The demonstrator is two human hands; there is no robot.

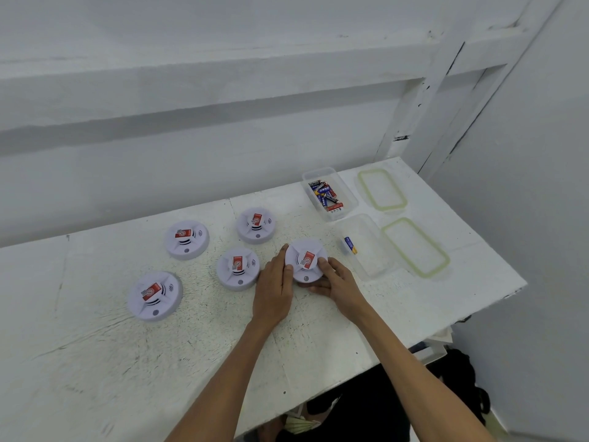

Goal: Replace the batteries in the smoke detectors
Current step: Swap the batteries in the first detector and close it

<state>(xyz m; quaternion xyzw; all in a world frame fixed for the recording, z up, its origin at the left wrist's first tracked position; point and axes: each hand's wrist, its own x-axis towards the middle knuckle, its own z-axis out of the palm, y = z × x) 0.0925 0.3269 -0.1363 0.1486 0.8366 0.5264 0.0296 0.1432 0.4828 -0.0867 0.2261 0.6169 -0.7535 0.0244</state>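
Observation:
Several round white smoke detectors with red labels lie on the white table [95,362]. Both hands hold the rightmost detector [305,258]: my left hand [274,285] grips its left edge, my right hand [334,280] its right and near edge. The others lie to the left: one at the far middle [256,225], one beside my left hand [237,268], one further left [186,239] and one at the near left [155,295]. A clear box [345,193] holds several batteries [326,194]. A second clear box [369,250] holds one blue-and-yellow battery [350,245].
Two clear lids with green seals lie right of the boxes, one far [381,189] and one near [416,247]. A white wall stands behind the table. The table's right edge [510,291] drops to the floor, where a black bag [459,378] sits.

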